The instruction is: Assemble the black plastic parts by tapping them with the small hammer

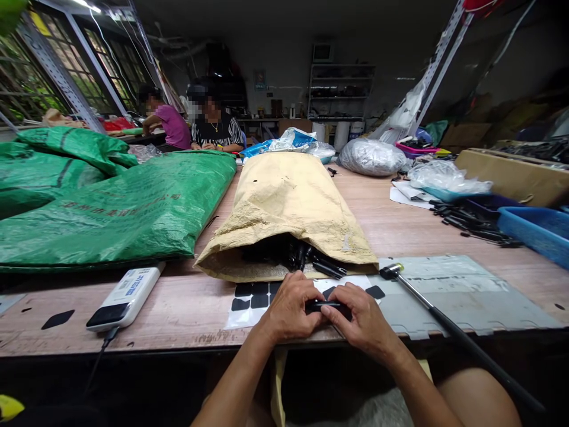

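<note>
Both hands meet at the table's front edge around one small black part. My left hand has its fingers closed on the part's left end. The fingers of my right hand are wrapped round its right end, thumb in front. Beneath and behind the hands lies a white sheet with black rounded-square stickers. Just beyond is a tan sack, lying with its mouth toward me; black parts show inside the opening.
Green sacks and a white power bank are at left. A hammer rests across a grey mat at right, near black parts and a blue bin. Two people sit beyond the table. An open bag is below the edge.
</note>
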### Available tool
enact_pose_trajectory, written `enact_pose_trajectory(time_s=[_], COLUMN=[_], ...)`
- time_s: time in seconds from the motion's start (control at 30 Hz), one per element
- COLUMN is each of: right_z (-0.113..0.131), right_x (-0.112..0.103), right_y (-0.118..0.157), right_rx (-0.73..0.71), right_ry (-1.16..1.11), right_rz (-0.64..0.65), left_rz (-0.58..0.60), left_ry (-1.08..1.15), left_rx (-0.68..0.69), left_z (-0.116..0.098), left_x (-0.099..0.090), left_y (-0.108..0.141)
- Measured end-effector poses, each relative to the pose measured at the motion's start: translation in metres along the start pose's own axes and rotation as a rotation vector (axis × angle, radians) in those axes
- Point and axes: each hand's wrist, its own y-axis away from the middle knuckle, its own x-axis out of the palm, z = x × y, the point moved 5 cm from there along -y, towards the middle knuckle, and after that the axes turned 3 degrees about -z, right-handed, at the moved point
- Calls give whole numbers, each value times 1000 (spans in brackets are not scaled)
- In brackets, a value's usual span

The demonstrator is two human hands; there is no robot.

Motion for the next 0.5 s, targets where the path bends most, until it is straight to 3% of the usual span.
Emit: enact_pose_trajectory(time_s=[0.5], right_z=[2], right_x=[-1], right_y=[0], right_rx=[-7], right_ry=[1], right_rz=[-4], left_rz=[5], left_ry=[2], left_rx=[-7], left_z=[0], left_x=[1], left_y=[0])
